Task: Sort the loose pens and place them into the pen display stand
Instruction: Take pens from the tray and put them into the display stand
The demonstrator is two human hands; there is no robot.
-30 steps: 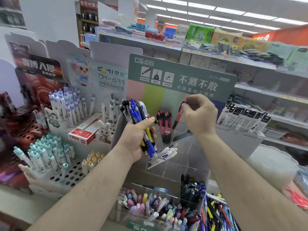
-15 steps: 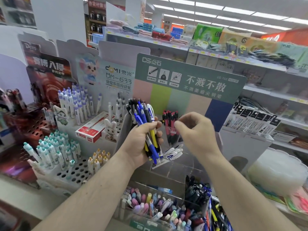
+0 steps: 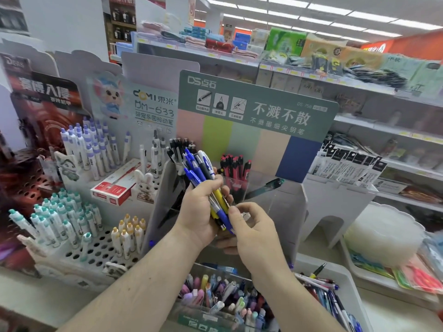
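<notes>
Both forearms are bare up to the frame's lower edge, with no sleeves showing, and the left hand [image 3: 199, 212] and right hand [image 3: 251, 231] wear nothing.

One head-worn wide-angle view — forward and down along the person's own forearms.

It looks from standing height at a shop counter, close to the pen display stand [image 3: 259, 111] straight ahead; both hands sit near the centre, very near the lens; shelves and ceiling lights curve across the top edge — no second view shares the scene.
</notes>
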